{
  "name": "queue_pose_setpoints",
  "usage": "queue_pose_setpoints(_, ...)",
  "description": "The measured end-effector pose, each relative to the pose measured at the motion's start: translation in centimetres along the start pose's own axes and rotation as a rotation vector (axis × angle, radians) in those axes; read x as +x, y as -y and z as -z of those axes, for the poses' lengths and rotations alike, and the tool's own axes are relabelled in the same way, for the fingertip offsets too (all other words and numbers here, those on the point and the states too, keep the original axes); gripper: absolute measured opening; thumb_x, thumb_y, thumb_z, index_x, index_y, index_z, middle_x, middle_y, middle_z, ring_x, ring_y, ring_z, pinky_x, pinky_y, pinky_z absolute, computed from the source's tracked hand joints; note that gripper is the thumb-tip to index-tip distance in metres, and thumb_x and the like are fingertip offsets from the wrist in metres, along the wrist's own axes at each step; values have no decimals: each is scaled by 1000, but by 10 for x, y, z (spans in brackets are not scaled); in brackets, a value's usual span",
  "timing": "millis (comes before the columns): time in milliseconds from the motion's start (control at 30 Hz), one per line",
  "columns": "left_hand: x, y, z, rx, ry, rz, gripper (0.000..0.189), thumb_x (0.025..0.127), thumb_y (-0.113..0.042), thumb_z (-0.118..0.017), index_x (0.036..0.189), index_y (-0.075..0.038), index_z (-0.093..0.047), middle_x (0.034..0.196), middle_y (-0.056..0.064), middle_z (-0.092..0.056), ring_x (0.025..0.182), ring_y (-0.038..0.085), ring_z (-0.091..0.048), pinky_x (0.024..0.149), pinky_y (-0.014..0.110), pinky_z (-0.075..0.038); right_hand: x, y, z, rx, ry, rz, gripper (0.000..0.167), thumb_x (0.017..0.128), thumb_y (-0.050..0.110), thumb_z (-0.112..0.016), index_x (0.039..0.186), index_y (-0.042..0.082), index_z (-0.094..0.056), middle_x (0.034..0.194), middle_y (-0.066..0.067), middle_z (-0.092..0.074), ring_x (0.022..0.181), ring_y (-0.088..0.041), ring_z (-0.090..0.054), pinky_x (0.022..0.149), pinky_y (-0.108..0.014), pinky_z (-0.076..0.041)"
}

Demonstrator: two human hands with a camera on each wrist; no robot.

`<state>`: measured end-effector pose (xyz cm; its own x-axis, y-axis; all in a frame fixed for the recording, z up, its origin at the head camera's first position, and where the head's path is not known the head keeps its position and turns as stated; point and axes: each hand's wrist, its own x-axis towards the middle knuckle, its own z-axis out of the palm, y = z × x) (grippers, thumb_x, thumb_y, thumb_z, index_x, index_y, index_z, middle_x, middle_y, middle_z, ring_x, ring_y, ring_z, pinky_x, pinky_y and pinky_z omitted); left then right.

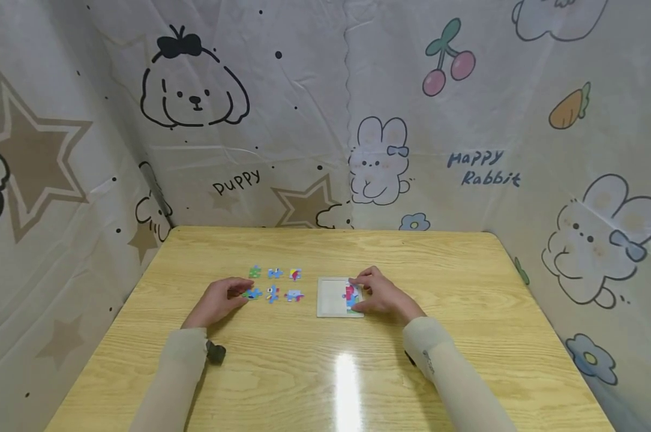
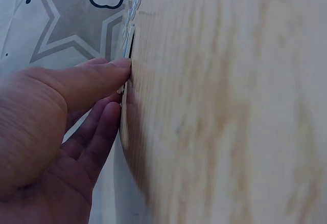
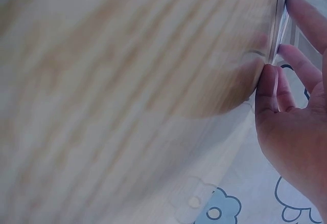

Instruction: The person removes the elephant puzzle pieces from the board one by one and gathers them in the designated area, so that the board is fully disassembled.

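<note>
My left hand [image 1: 219, 302] is at the left end of the lower row of loose jigsaw pieces, its thumb and fingers pinching a blue-and-green jigsaw piece [image 1: 253, 294] low over the table. In the left wrist view, the left hand [image 2: 61, 111] has its thumb tip at that piece's edge, and the palm is partly turned up. My right hand [image 1: 384, 295] grips the right side of a square puzzle tray [image 1: 330, 313], thumb at the near part and fingers at the far part. Joined red-and-blue pieces [image 1: 350, 295] fill the tray's right side, partly hidden by the right hand.
Several other loose pieces lie between the hands: a green piece [image 1: 255, 272], a yellow-and-red piece [image 1: 295, 274] and a yellow-and-blue piece [image 1: 272, 293] among them. The wooden table [image 1: 282, 372] is bordered by printed cloth walls [image 1: 303, 120] at the back and sides.
</note>
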<state>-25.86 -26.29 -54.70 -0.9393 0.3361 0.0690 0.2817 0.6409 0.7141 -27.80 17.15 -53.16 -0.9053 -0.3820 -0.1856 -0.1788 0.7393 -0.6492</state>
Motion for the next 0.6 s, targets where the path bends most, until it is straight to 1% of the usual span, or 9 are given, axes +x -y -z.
queue_pose_setpoints(367, 0, 0, 0, 1, -7, 11, 42, 98, -2, -69, 139, -2, -63, 135, 18, -68, 121, 37, -64, 103, 54, -53, 0, 1, 0, -8, -5, 2, 68, 86, 24, -87, 147, 15, -60, 141, -10, -42, 121, -29, -53, 108, -47, -49)
queue_pose_setpoints(600, -1, -1, -3, -20, -38, 29, 43, 96, -3, -71, 139, -3, -64, 134, 17, -68, 121, 37, -64, 104, 54, -52, 0, 1, -1, -5, 2, -2, 68, 86, 25, -87, 147, 15, -60, 141, -9, -42, 122, -29, -52, 108, -47, -49)
